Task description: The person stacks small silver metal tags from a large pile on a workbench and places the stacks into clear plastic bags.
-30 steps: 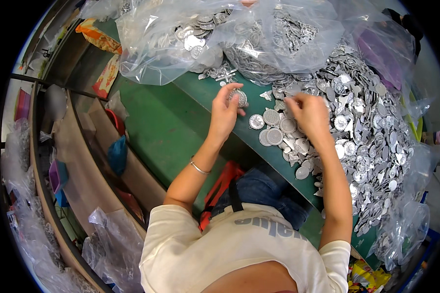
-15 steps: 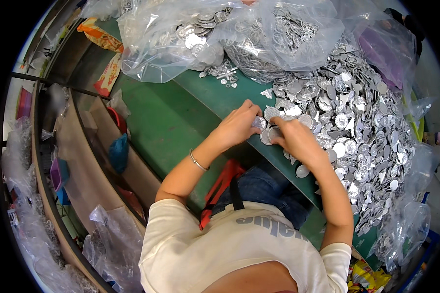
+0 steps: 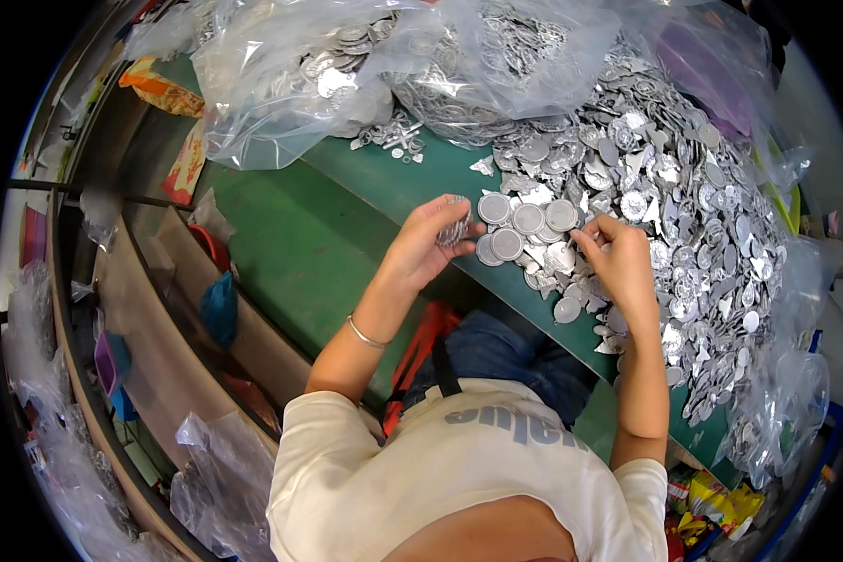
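My left hand (image 3: 416, 245) is closed around a small stack of round silver metal discs (image 3: 454, 226), just off the near edge of the green table (image 3: 375, 181). My right hand (image 3: 625, 269) has its thumb and forefinger pinched together at the left side of a large heap of silver metal pieces (image 3: 721, 245); whatever they hold, if anything, is too small to make out. Between the hands lie several round rimmed discs (image 3: 528, 219), face up and partly overlapping. Another disc (image 3: 567, 310) lies nearer to me, left of my right wrist.
Clear plastic bags (image 3: 262, 112) of metal parts stand along the far side. Small loose charms (image 3: 401, 134) lie before them. Wooden shelving (image 3: 159, 328) holding a blue bag (image 3: 220, 311) runs along my left. More plastic sheeting (image 3: 782, 375) borders the heap at right.
My left hand has drawn back left and turned palm up, with the stack now showing. My right hand has moved right, off the discs it was touching, which now lie uncovered.
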Available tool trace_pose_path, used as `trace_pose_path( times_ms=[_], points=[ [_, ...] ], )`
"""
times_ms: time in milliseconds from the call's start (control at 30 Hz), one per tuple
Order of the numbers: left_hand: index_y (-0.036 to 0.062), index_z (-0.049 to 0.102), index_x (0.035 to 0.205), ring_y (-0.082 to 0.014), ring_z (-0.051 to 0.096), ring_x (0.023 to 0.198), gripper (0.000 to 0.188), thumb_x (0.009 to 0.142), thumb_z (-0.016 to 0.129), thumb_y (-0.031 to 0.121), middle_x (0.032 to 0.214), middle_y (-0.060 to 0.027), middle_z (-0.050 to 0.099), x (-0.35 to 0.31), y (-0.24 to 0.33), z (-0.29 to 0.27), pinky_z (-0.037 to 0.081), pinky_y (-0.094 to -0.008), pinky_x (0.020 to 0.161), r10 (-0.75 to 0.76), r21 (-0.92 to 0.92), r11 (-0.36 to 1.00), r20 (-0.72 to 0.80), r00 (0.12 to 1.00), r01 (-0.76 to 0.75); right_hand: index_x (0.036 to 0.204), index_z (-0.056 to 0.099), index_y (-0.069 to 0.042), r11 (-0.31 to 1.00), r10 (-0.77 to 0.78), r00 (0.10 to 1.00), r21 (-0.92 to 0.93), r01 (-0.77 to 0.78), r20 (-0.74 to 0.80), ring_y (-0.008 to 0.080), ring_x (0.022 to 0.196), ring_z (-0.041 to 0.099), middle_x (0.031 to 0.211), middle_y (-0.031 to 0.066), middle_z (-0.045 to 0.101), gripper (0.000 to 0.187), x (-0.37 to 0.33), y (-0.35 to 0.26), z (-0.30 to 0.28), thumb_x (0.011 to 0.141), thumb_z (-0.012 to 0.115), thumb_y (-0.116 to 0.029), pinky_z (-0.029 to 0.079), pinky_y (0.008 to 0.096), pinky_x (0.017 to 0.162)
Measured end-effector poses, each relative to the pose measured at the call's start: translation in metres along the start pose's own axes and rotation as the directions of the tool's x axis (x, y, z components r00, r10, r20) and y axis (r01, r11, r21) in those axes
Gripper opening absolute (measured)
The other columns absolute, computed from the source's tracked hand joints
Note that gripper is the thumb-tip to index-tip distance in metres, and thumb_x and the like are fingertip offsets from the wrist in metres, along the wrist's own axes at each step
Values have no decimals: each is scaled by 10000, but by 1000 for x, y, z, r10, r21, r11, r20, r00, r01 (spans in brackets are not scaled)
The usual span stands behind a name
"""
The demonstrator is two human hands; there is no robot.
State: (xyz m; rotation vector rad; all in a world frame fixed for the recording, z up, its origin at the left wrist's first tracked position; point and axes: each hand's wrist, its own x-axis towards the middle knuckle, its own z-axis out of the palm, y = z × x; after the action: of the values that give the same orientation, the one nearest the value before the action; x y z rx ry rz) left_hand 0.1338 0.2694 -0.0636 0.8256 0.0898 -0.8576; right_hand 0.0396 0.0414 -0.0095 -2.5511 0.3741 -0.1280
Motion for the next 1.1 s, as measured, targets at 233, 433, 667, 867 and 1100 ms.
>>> trace_pose_path(
  times_ms=[233, 433, 667, 867, 1100],
  points=[
    [5, 571, 883, -67, 523, 510, 108, 851, 554, 107, 706, -38, 573, -23, -31, 18, 383, -173, 410, 30, 562, 824, 75, 997, -67, 787, 617, -80, 983, -181, 979, 21, 180, 95, 252, 521, 574, 543, 76, 563, 194, -34, 2, 10, 654, 719, -176, 419, 340, 482],
    [-21, 597, 964, -52, 525, 527, 166, 837, 555, 78, 732, -30, 592, -8, -42, 22, 369, -171, 392, 49, 729, 675, 108, 993, -112, 769, 619, -91, 998, 4, 997, -59, -9, -76, 242, 486, 548, 525, 68, 544, 102, -39, 20, 11, 720, 668, -165, 399, 335, 465],
    [-24, 591, 967, -70, 525, 519, 177, 847, 552, 100, 699, -43, 588, 4, -36, 28, 371, -175, 391, 89, 660, 741, 87, 992, -124, 840, 624, -57, 979, 162, 958, 157, -127, -235, 213, 454, 479, 525, 62, 478, 104, -48, 36, -6, 743, 638, -92, 379, 318, 468],
    [-24, 574, 929, -107, 544, 521, 224, 881, 529, 189, 664, -53, 572, -18, -59, 43, 403, -187, 415, -240, 289, 936, 110, 965, 200, 919, 642, -100, 987, -117, 964, -132, 87, -240, 252, 569, 554, 765, 56, 533, 203, -45, 22, 8, 716, 656, -106, 421, 352, 502],
    [-17, 498, 1112, -206, 584, 945, 333, 915, 451, 248, 1049, -130, 571, -30, -72, 75, 507, -326, 772, -375, -89, 915, 174, 910, 394, 842, 658, -92, 975, -167, 897, 67, 212, -410, 189, 513, 544, 764, 41, 545, 143, -60, 22, 3, 703, 652, -62, 424, 298, 457]
  ],
)
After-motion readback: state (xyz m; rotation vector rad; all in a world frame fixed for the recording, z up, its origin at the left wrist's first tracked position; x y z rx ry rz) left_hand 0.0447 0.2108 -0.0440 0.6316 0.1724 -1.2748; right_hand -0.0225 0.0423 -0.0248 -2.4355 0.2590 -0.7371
